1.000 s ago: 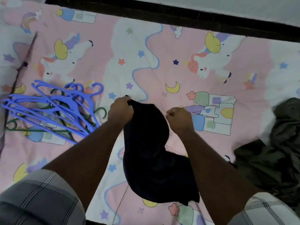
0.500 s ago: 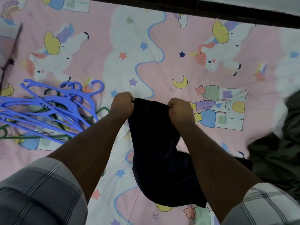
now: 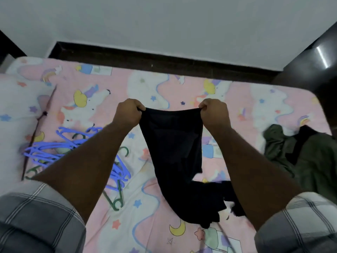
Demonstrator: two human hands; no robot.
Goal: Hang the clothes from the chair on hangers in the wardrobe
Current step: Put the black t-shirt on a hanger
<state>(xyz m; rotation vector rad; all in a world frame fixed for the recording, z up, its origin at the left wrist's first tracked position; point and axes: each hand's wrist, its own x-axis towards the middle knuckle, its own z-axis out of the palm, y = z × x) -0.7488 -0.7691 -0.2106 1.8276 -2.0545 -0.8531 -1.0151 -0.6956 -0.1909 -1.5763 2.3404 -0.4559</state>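
A black garment [image 3: 173, 143] is gripped at its top edge by left hand [image 3: 128, 114] and right hand [image 3: 214, 114] above a pink unicorn-print bedsheet [image 3: 164, 84]; a white wall [image 3: 164, 24] stands beyond.

Bed [image 3: 164, 84]: hangers [image 3: 76, 143], perhaps olive clothes [image 3: 310, 157].

There's nothing to read from where I stand. The bedsheet [image 3: 164, 84] carries only pictures, namely unicorns, stars, moons, rainbows and little castles, with no words or numbers among them. The dark garment [image 3: 175, 143] shows no label, tag or printed mark on the side facing up. The blue hangers [image 3: 73, 143] bear no brand or lettering that can be made out, and the checked sleeves [image 3: 36, 216] are plain pattern only.
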